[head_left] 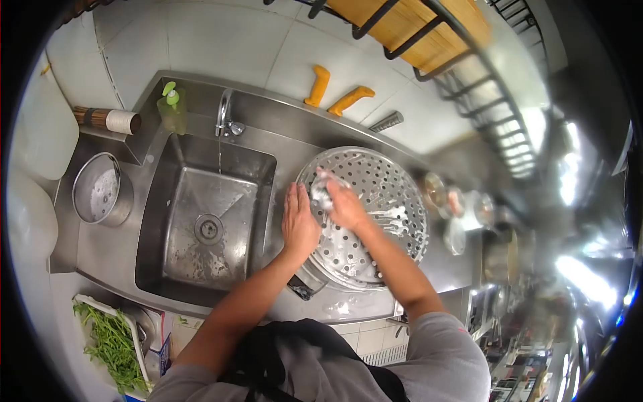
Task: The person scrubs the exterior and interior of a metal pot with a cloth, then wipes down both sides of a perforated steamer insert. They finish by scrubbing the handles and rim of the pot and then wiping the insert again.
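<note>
A round perforated metal steamer tray (362, 251), streaked with white suds, lies on the steel counter to the right of the sink. My right hand (345, 204) is closed around a foam-covered scrubber (321, 193) and presses it on the tray's upper left part. Foam hides the scrubber's exact kind. Against the tray's left rim rests my left hand (300, 222), its fingers stretched out straight along the edge. Below that hand, part of a metal handle (305, 285) shows at the tray's lower left side.
Water runs from the faucet (224, 124) into the steel sink (264, 201). Left of it stand a metal pot (124, 201), a green-topped soap bottle (173, 110) and a bamboo brush (107, 120). Leafy greens (114, 348) sit lower left. A black rack (462, 53) hangs overhead.
</note>
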### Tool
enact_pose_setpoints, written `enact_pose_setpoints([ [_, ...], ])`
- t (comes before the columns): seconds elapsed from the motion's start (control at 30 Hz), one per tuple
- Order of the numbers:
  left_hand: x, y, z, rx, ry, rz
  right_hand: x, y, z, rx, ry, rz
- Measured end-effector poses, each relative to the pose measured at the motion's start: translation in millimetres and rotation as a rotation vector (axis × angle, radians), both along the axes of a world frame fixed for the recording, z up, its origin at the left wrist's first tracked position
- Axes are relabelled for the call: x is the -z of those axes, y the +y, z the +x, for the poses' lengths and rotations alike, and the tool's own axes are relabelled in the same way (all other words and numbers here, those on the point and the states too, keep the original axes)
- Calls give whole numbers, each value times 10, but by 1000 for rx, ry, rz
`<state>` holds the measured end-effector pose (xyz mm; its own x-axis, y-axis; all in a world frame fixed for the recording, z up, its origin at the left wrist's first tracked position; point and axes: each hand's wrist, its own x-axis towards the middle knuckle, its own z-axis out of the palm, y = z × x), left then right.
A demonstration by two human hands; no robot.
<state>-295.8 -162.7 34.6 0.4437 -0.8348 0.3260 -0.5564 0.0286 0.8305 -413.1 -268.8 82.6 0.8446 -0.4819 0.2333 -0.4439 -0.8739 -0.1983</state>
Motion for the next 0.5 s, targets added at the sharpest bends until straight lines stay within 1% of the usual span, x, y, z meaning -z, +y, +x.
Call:
enact_pose_setpoints([
  [0.03, -29, 35, 6, 30, 31, 27, 17, -155, -65, 4, 2, 9],
  [0.1, -152, 112, -18, 75, 121, 77, 87, -696, -236, 439, 95, 15],
  [0.13, -222, 197, -109, 89, 116, 78, 114, -769, -221, 453, 90, 16],
  [0.2, -323, 462, -349, 261, -271, 36, 182, -802, -251, 841, 103, -14],
  [0.23, -359, 564, -410, 297, -278, 27, 185, -583, -289, 586, -30, -199],
  [0.27, -398, 634, -469, 395, -279, 36, 184, -357, -317, 617, -30, -205],
  [0.3, -425, 651, -519, 490, -280, 43, 106, -110, -287, 429, -48, -171],
  [0.33, -403, 640, -528, 520, -286, 35, 77, 28, -322, 243, -67, -134],
  [0.43, -294, 624, -443, 614, -368, 24, 30, 68, -863, 392, -113, -51],
  [0.5, -312, 644, -402, 633, -400, 25, -52, -13, -1350, 773, -73, 77],
])
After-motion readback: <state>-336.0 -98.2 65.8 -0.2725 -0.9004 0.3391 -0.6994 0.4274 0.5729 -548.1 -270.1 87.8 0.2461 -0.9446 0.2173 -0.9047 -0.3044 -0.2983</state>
